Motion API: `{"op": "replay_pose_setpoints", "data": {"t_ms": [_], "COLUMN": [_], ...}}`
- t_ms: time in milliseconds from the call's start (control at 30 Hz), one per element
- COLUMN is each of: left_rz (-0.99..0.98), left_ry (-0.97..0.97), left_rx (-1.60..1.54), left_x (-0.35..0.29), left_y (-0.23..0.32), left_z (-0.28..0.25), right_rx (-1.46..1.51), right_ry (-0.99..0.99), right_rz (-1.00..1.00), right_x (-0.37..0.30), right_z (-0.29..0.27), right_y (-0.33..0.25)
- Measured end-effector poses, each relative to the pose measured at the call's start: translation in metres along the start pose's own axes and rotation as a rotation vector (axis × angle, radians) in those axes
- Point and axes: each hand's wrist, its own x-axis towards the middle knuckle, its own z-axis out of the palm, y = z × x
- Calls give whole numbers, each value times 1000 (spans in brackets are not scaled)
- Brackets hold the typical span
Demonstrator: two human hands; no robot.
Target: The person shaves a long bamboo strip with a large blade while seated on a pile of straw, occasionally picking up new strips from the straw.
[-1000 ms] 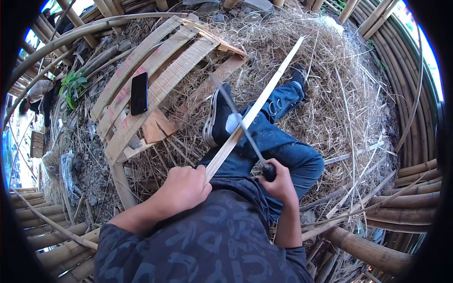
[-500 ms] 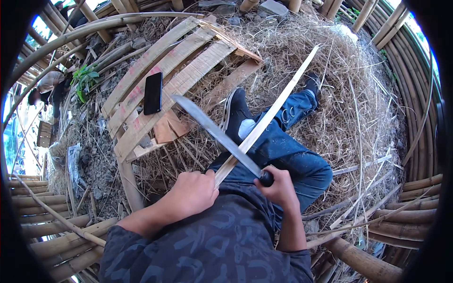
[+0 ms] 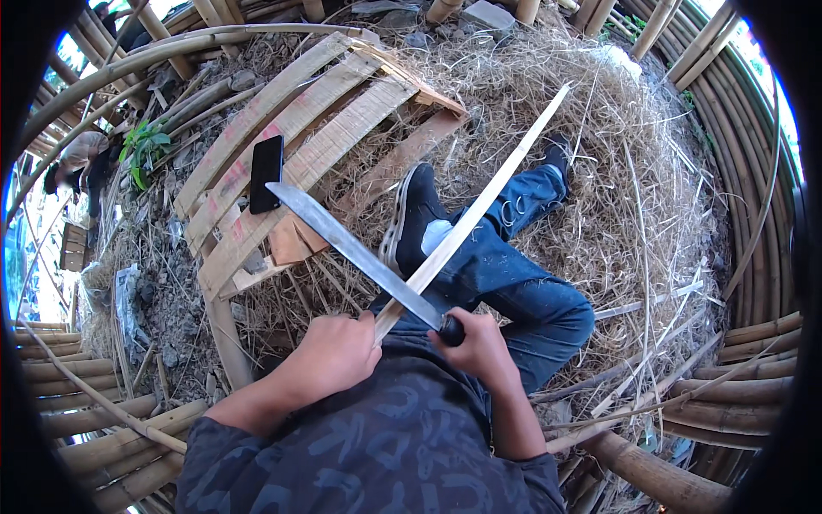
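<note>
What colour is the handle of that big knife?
Black; the machete handle shows best in the head view.

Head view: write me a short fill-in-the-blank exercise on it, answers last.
1. The right hand grips the knife by its ____.
2. The left hand grips the strip not at its far end but at its ____ end.
3. A black ____ lies on the pallet.
Missing words: handle; near; phone.

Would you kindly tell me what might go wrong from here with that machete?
The machete crosses the bamboo strip close to the left grip, so a slip might cut it. In this view, the machete's tip overlaps the black smartphone, so a stray stroke could perhaps knock or scratch it.
</note>
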Motion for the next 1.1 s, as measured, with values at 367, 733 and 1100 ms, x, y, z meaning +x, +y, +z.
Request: {"op": "replay_pose_setpoints", "data": {"t_ms": [367, 733, 1100], "left_rz": [-15, -28, -79], "left_ry": [-39, 18, -6], "left_rx": [-42, -43, -148], "left_x": [-7, -5, -21], "left_y": [5, 7, -14], "left_z": [-16, -5, -19], "right_rx": [-225, 44, -75], "right_ry": [312, -105, 225], "right_rz": [136, -119, 190], "right_x": [19, 29, 43], "right_z": [-73, -26, -72], "right_y": [78, 21, 101]}}
